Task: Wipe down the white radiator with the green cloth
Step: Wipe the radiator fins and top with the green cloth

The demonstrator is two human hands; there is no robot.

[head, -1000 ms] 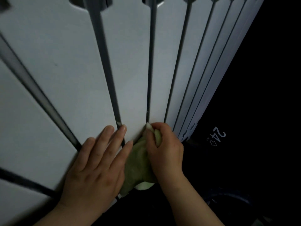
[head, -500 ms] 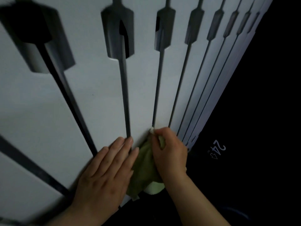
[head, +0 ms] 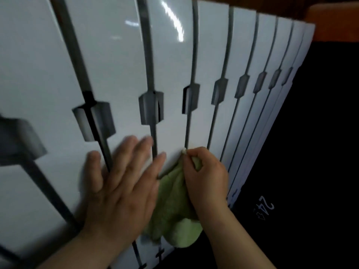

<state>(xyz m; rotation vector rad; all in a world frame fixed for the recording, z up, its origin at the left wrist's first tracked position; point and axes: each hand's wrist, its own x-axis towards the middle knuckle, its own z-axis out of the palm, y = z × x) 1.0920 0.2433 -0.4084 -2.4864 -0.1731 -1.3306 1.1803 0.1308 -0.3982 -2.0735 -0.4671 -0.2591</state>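
Note:
The white radiator (head: pixel 116 61) fills most of the head view, with glossy vertical fins split by dark slots. My left hand (head: pixel 122 183) lies flat on its lower fins, fingers spread, holding nothing. My right hand (head: pixel 206 177) pinches the green cloth (head: pixel 172 212) and presses a corner of it into the bottom of a slot between two fins. The rest of the cloth hangs bunched between my two hands, partly hidden under the left one.
A dark surface (head: pixel 310 171) with a white printed "24" and arrow (head: pixel 265 207) lies right of the radiator. An orange-brown strip (head: pixel 334 22) shows at the top right corner. Rectangular cut-outs (head: pixel 151 107) widen the slots halfway up the fins.
The view has tilted upward, showing the radiator's upper half and top edge. My right hand with the cloth stays at the same slot. My left hand stays flat on the fins.

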